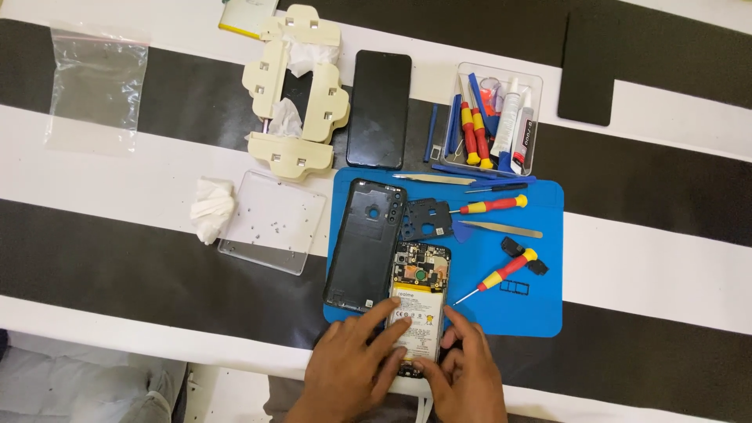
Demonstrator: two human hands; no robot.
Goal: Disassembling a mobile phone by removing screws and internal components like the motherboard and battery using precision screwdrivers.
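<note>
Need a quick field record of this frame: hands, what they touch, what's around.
left hand: fingers resting on the opened phone, over its battery
right hand: fingertips at the phone's lower right edge
surface: blue mat
beside phone: black back cover, left
on mat: red-yellow screwdriver, tweezers
further back: tool tray, second dark phone

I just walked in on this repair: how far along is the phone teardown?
Done: back cover is off beside the opened phone, a black inner shield removed. In hand: left hand and right hand press the battery's lower end. Left: battery and board remain seated.
</note>
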